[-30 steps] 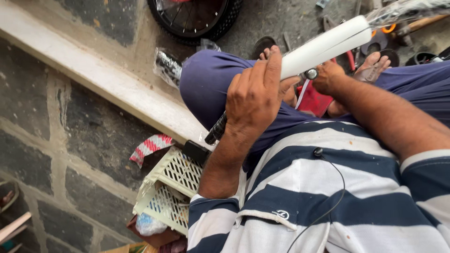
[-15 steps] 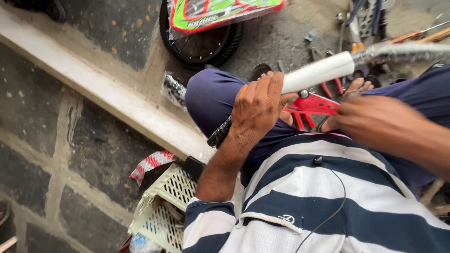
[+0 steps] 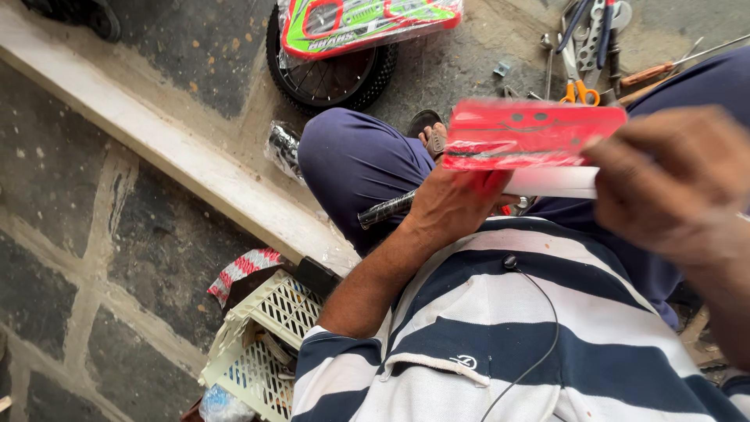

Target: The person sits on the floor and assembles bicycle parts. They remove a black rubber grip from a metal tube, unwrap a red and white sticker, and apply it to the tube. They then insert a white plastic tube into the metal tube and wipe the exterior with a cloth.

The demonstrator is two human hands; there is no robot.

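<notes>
My left hand (image 3: 453,205) is closed around a white tube (image 3: 551,181) that ends in a black ribbed grip (image 3: 387,209), and it rests on my navy-trousered knee (image 3: 355,168). A red plastic-wrapped panel (image 3: 531,131) lies along the top of the tube, with my left fingertips touching its lower left corner. My right hand (image 3: 676,184), blurred and close to the camera, grips the panel's right end where it meets the tube. My striped shirt (image 3: 500,344) fills the bottom of the view.
A small black-tyred wheel (image 3: 328,74) lies on the ground under a green and red wrapped panel (image 3: 367,22). Pliers, screwdrivers and orange-handled scissors (image 3: 582,94) lie at the top right. A white plastic crate (image 3: 266,344) sits below a pale stone step (image 3: 172,156). A bagged black part (image 3: 283,144) lies by my knee.
The red panel has come up from below the tube to lie over it. My right hand rose towards the camera. The view shifted, showing more of the wheel and tools.
</notes>
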